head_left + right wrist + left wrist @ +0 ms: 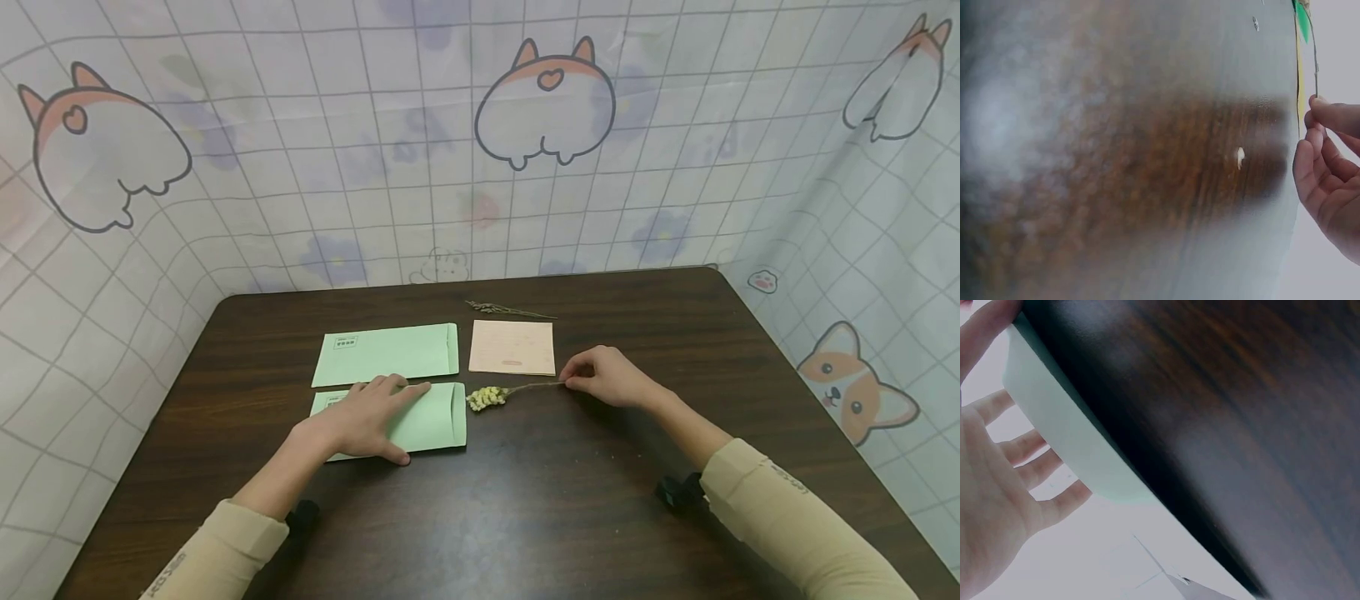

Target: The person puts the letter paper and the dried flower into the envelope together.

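A dried flower sprig [504, 393] is seen lying on the dark desk [525, 500], its long axis running nearly left to right: the pale yellow flower head sits at the left end, just beside the open flap end of the nearer green envelope [427, 421], and the thin stem reaches rightward to the right hand [611, 379]. The stem's far end is pinched between the curled fingers and thumb of that hand, so the sprig lies to the left of those fingers, pointing toward the envelope mouth. The left hand [367, 417] is laid flat on the nearer envelope, its fingers straight and spread, pressing the paper to the desk; it is the hand nearer the flower head, though nothing is gripped by it. A second green envelope [386, 354], a pale pink sheet [512, 347] and another thin twig [510, 311] are placed farther back, apart from both hands. The whole layout is given only by the head view. In the left wrist view the splayed fingers [1029, 447] against the pale green paper are shown from close, the sprig being out of sight; in the right wrist view the curled fingers [1325, 169] and a short piece of stem rising from them are shown, much of it blurred
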{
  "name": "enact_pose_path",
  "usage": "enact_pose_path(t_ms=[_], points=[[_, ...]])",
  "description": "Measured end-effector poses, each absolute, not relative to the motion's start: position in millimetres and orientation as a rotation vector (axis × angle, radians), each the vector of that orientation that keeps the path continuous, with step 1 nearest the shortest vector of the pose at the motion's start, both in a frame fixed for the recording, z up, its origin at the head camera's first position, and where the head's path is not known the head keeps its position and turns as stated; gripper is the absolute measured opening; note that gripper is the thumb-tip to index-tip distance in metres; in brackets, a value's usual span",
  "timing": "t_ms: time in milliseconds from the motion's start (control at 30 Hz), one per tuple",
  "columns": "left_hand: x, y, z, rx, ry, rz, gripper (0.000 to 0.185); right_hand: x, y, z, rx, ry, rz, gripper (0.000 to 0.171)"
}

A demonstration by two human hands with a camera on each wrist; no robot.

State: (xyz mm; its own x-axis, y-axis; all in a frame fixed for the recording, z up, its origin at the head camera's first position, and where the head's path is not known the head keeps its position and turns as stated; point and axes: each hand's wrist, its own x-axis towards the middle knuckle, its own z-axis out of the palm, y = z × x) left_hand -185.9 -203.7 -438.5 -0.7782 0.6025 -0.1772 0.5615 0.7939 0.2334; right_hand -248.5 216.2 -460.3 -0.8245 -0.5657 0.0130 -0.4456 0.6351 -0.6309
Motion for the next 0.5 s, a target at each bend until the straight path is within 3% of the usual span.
enact_pose_path(t_ms=[500], points=[[-187.2,-205.2,-438.9,0.912,2.739,0.248,0.105,-246.8,209.3,-455.9,-0.84,2.64,-1.022,0.01]])
